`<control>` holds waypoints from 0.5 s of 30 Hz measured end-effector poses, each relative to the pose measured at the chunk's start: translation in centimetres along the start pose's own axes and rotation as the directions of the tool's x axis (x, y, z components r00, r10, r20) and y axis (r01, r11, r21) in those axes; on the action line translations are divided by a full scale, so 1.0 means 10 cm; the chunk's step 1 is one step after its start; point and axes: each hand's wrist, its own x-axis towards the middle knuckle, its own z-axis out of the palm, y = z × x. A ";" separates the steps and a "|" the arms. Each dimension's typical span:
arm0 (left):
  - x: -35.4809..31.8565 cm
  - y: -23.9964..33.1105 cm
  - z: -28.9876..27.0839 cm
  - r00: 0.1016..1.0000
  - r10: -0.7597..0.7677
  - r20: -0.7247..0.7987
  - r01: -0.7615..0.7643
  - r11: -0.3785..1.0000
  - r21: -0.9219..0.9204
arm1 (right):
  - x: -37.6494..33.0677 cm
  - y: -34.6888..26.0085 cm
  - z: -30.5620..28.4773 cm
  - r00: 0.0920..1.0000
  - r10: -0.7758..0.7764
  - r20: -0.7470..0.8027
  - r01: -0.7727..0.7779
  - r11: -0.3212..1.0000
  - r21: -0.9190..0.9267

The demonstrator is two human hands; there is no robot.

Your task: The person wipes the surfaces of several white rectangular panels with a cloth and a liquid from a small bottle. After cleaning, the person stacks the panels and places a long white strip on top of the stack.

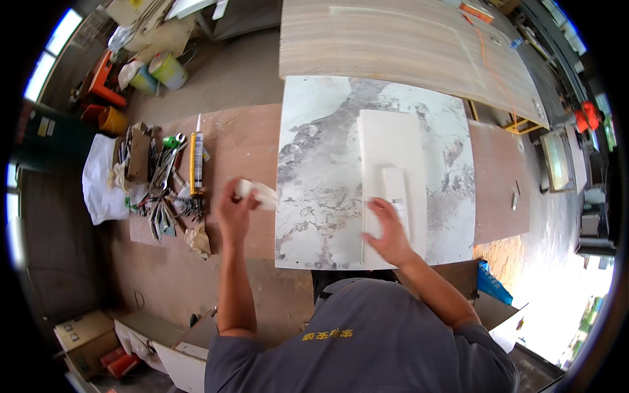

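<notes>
Right hand [391, 234] is nearer, fingers spread over the narrow white piece [394, 185], which points lengthwise away; can't tell if touching. Left hand [234, 204] pinches a white wad [263, 196].

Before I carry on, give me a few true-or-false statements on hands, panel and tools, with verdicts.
1. The left hand holds a white item. True.
2. The right hand is open over the white panel. True.
3. The white panel has nothing lying on it. False: a narrow white piece lies on it.
4. The marbled board is underneath the white panel. True.
5. Everything loose lies on the marbled board. False: a heap of hand tools lies off to its left.
</notes>
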 end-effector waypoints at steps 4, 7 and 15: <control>-0.84 0.88 0.82 0.935 0.012 0.354 0.062 0.978 -0.198 | 0.28 -0.70 0.03 0.926 -0.373 -0.057 0.374 0.928 0.000; -1.22 1.12 1.08 0.890 0.164 0.425 -0.083 0.976 -0.202 | 0.20 -0.74 -0.09 0.916 -0.381 -0.128 0.394 0.913 0.104; -1.33 1.48 1.21 0.415 0.608 0.676 -0.352 0.793 -0.497 | -0.47 -0.97 -0.93 0.793 -0.520 0.317 0.178 0.696 0.695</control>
